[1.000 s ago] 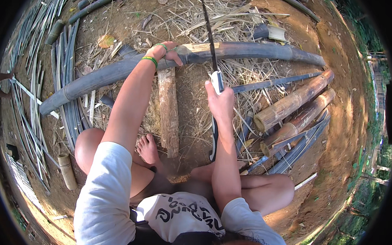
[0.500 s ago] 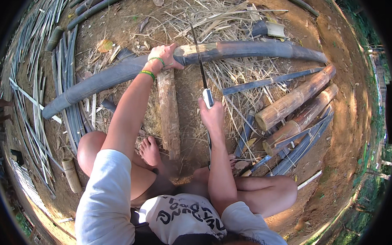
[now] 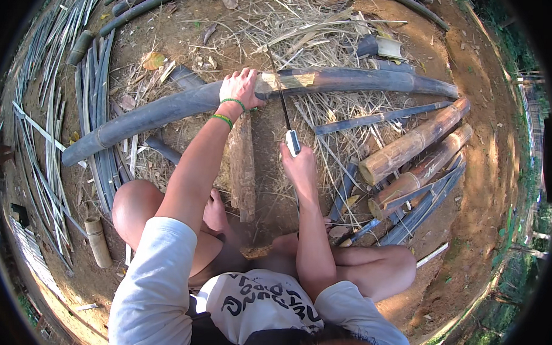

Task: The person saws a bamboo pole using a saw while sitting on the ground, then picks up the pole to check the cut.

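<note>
A long dark bamboo pole (image 3: pixel 158 116) lies crosswise before me, with a pale scraped patch (image 3: pixel 300 81) near its middle. Just left of that patch my left hand (image 3: pixel 239 90), green and yellow bands at its wrist, grips the pole from above, fingers over the far side and thumb on the near side. My right hand (image 3: pixel 301 167) is closed around the black-and-white handle of a handsaw (image 3: pixel 285 108). Its thin dark blade points away from me and crosses the pole at the pale patch. How deep the blade sits is too small to tell.
Under the pole, a wooden beam (image 3: pixel 242 167) runs toward me. Cut bamboo lengths (image 3: pixel 403 150) and dark split strips (image 3: pixel 432 194) lie at right. Long bamboo strips (image 3: pixel 98 118) cover the left, near a short bamboo piece (image 3: pixel 98 242). Dry shavings (image 3: pixel 308 37) are scattered beyond the pole.
The pole's middle has come slightly nearer to me, its pale patch showing more. My left hand has shifted right, its fingers now laid over the pole. The saw tip is slightly nearer.
</note>
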The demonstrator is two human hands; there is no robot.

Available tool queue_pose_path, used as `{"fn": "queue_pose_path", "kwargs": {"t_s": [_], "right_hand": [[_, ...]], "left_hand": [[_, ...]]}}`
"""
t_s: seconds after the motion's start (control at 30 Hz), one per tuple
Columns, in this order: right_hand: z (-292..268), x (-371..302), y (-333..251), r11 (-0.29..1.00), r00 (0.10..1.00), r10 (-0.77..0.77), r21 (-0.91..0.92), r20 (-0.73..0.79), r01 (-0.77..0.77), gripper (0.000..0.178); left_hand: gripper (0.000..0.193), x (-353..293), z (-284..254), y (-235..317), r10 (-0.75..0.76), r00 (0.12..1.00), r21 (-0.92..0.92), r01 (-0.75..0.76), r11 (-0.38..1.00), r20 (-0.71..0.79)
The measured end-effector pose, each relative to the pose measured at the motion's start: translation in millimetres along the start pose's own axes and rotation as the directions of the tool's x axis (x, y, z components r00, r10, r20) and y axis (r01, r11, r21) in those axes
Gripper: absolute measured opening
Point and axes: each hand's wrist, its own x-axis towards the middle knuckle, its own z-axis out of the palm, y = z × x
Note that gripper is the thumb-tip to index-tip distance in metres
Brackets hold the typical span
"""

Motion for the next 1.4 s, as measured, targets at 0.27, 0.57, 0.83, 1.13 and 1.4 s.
{"fn": "queue_pose_path", "kwargs": {"t_s": [0.27, 0.57, 0.83, 1.13, 1.4], "right_hand": [[-3, 7, -22, 0.994, 0.997, 0.066, -0.089, 0.036, -0.062, 0.038], [10, 25, -15, 0.987, 0.992, 0.097, -0.136, 0.084, -0.086, 0.039], [-2, -2, -7, 0.992, 0.997, 0.045, -0.120, 0.068, -0.037, 0.037], [13, 66, -34, 0.981, 0.997, -0.064, -0.180, 0.033, 0.069, 0.038], [17, 64, -14, 0.974, 0.996, -0.087, -0.210, -0.008, 0.084, 0.039]], "left_hand": [[0.095, 4, 4, -2, -0.004, 1.000, -0.042, 0.004, 0.999, 0.004], [0.092, 10, 8, -8, 0.017, 1.000, -0.064, -0.016, 0.998, 0.013], [0.090, 22, -6, -22, 0.007, 0.995, -0.087, 0.002, 0.996, 0.096], [0.084, 20, -1, -5, -0.004, 0.998, -0.064, 0.008, 0.998, 0.069], [0.087, 18, 7, -8, 0.019, 1.000, -0.072, -0.019, 0.997, 0.001]]}}
